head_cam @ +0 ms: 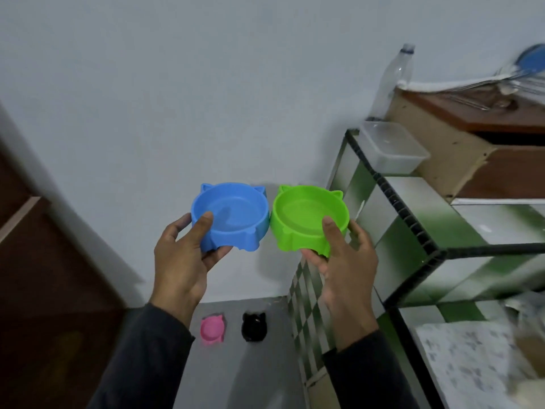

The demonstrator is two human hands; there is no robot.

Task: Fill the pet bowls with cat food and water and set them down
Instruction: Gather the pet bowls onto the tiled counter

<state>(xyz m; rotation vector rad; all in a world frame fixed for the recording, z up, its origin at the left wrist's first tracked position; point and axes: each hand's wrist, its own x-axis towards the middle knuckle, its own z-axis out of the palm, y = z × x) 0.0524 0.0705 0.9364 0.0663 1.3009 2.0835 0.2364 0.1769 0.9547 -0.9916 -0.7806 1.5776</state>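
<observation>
Left hand (182, 255): thumb hooked over the near rim and fingers curled beneath, gripping the blue cat-eared plastic pet bowl (230, 215); bowl held level in the air, inside bare. Right hand (342, 255): same grip, thumb on the rim and fingers under the base, holding the green cat-eared plastic pet bowl (309, 219); also bare inside; the two bowls side by side, rims touching or very nearly so.

On the grey floor far below: a small pink cat-eared bowl (213, 330) and a black cat-eared bowl (254, 326), apart from each other, by the wall.

To the right: a green-and-white tiled counter (427, 231); on it a clear lidded plastic container (393, 149) and a clear plastic bottle with a blue cap (393, 81), contents not discernible.

Step in hand, as judged: both bowls carried unfilled; filling not begun. Next move likely calls for resting the bowls on the counter to free a hand for food and water; no cat food identifiable in view.
</observation>
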